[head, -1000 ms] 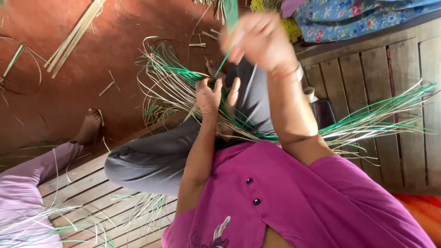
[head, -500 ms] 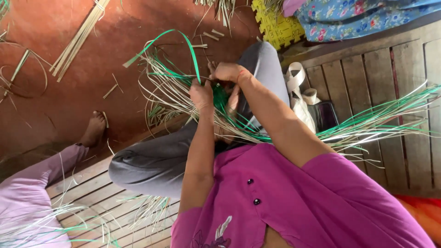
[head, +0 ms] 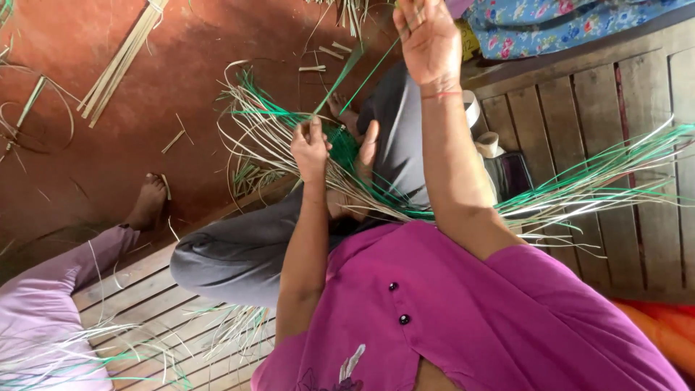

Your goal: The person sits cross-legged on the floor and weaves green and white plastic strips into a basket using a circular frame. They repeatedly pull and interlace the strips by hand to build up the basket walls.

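— What's around you, biggest first?

— The wooden platform (head: 579, 145) I sit on runs under the woven bundle (head: 347, 156) on my lap, and the red earth floor (head: 108, 166) lies beyond it. Well left of the bundle a person in lilac (head: 43, 289) sits with a bare foot (head: 148, 203) on the earth.

— And your hands?

— My left hand (head: 311, 145) is pinched shut on the bundle's top edge. My right hand (head: 431, 40) is raised above it, fingers curled round the far end of one green strip (head: 362, 76) drawn taut (the pinch itself is turned away from view).

— What might go wrong?

— I'd judge the strip could kink or split if I pull too sharply. If my left pinch slackens, the crossings beneath it may loosen, and the loose ends fanning right of the bundle could snag.
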